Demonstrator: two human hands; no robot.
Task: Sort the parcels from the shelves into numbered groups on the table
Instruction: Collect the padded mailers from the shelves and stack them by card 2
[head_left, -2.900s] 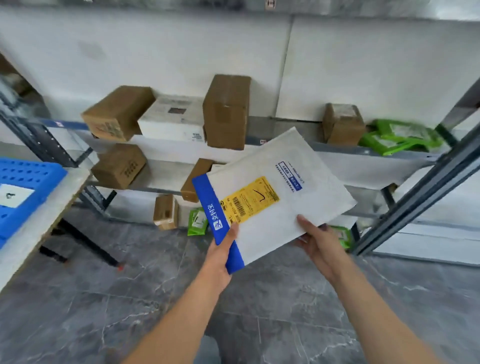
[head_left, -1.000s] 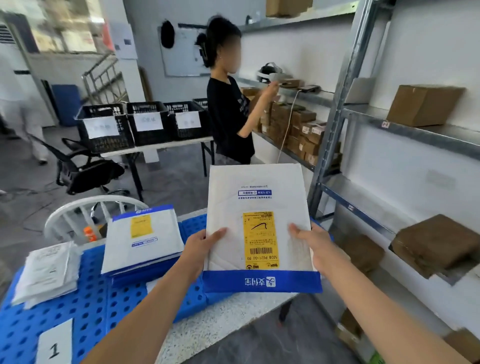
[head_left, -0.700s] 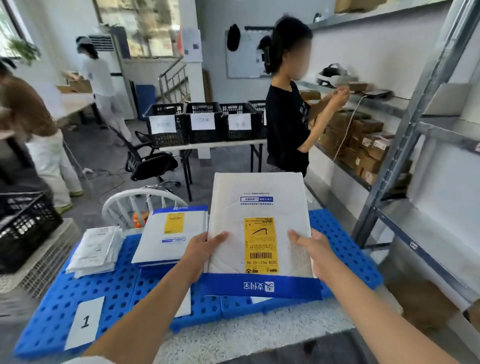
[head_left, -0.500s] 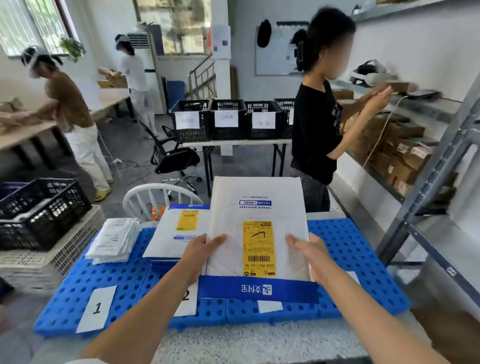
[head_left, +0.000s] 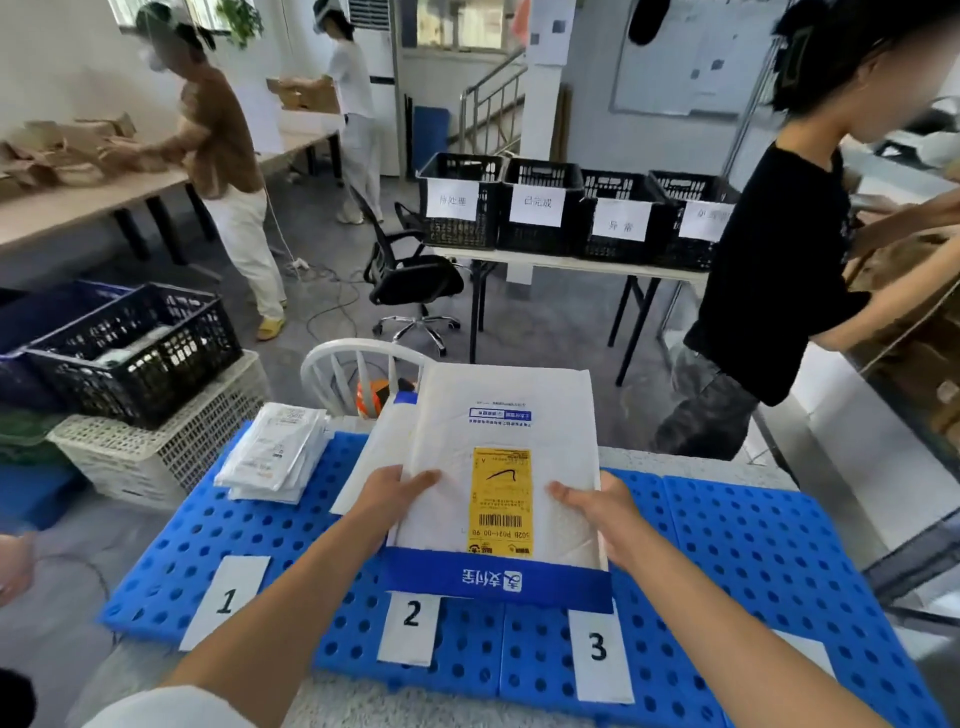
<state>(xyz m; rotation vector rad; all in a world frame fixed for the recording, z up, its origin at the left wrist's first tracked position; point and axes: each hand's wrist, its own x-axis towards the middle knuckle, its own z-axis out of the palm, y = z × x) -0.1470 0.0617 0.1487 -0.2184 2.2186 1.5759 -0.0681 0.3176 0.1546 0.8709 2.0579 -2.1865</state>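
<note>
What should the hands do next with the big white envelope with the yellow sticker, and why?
Probably lower it and let go. Both the left hand and right hand pinch the white padded envelope with the yellow label by its edges, and it partly covers another white envelope lying behind the paper card marked 2 on the blue perforated mat.

I see four black crates (head_left: 540, 231) at one o'clock, an office chair (head_left: 415, 280) at twelve. A black basket (head_left: 135, 353) tops a white crate (head_left: 156, 457) at nine

Grey floor (head_left: 545, 332) showing thru; black office chair (head_left: 415, 280) sitting nr folding table (head_left: 566, 262) carrying labelled black crates (head_left: 540, 239); staircase (head_left: 488, 104) rising behind.
</note>
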